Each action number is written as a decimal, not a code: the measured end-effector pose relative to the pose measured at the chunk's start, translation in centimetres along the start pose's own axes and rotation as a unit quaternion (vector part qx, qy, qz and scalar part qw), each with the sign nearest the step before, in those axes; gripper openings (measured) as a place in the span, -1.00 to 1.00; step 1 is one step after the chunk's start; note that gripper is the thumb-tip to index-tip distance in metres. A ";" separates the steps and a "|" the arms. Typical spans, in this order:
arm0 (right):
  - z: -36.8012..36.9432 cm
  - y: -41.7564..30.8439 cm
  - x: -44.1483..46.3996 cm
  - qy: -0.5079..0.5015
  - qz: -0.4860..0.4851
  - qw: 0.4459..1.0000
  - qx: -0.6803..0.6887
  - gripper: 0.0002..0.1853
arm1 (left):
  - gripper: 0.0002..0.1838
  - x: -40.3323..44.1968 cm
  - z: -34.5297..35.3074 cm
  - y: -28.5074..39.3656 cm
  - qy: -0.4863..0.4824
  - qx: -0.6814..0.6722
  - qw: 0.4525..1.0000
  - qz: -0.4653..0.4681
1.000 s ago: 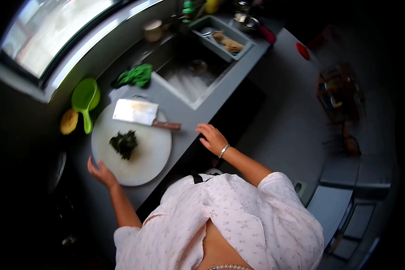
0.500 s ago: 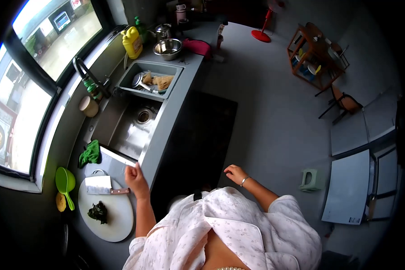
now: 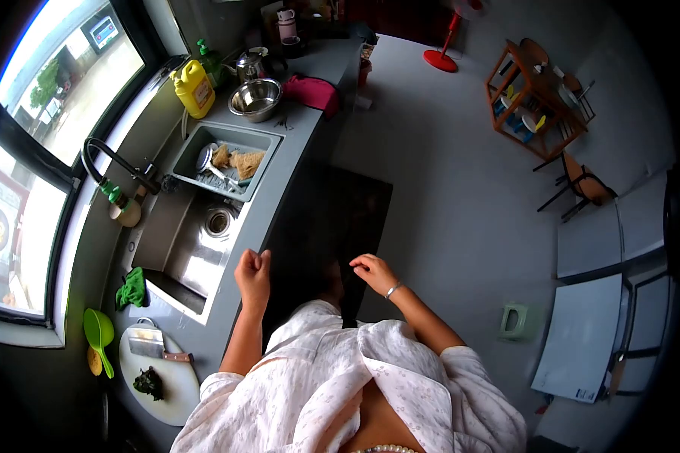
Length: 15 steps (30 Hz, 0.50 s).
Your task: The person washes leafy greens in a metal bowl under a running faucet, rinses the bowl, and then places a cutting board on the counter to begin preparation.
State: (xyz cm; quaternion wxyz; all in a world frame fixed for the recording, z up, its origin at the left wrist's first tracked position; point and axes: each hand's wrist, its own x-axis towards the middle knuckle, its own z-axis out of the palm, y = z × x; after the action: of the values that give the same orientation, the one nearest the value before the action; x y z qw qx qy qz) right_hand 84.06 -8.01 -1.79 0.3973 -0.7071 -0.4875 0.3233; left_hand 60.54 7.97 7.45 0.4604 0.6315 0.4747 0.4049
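My left hand (image 3: 252,273) is raised beside the counter's front edge, near the sink (image 3: 193,253). Its fingers are curled into a fist with the thumb up, and nothing shows in it. To its right, over the dark floor mat, my right hand (image 3: 375,273) hangs in the air with loosely bent fingers, holding nothing. A bracelet circles that wrist. Behind my left arm, a round white cutting board (image 3: 175,392) lies on the counter. On it rest a cleaver (image 3: 146,343) with a wooden handle and a clump of dark leafy greens (image 3: 149,383).
A green cloth (image 3: 131,289) and a green ladle (image 3: 98,328) are near the board. Past the sink stand a grey drainer basin (image 3: 250,181), a yellow jug (image 3: 194,89) and a steel bowl (image 3: 255,100). A green stool (image 3: 514,322) is on the floor at right.
My left hand has moved right, away from the cutting board, and curled tighter. My right hand has come left and slightly up. The view has shifted, with the counter now further left and lower.
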 end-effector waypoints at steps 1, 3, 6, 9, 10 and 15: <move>-0.8 -0.2 1.9 0.000 -0.015 1.000 0.003 -0.84 | -0.59 1.3 1.0 -0.2 0.008 0.010 1.000 0.009; -2.6 -0.3 5.5 -0.005 -0.034 0.999 -0.004 -0.84 | -0.61 4.3 3.1 -0.8 0.022 0.022 0.999 0.011; -6.3 1.3 9.2 -0.010 -0.023 0.999 -0.041 -0.84 | -0.76 9.9 7.3 -1.6 0.023 0.046 0.998 0.026; -10.9 3.9 11.0 -0.008 -0.013 0.999 -0.051 -0.84 | -0.76 16.1 10.7 -1.5 -0.008 0.077 0.996 0.054; -12.6 4.5 11.2 0.003 0.021 0.998 -0.055 -0.83 | -0.73 18.6 11.9 -2.0 -0.004 0.108 0.991 0.073; -18.5 11.6 7.9 0.086 0.195 0.977 0.013 -0.84 | -0.60 28.8 16.4 -6.0 -0.012 0.264 0.959 0.107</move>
State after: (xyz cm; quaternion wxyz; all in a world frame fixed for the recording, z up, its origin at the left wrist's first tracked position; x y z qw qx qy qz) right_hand 107.18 -7.53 -3.75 0.3762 -0.8087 -0.2994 0.3389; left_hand 81.11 33.45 -0.24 0.2370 0.7823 0.4889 0.3045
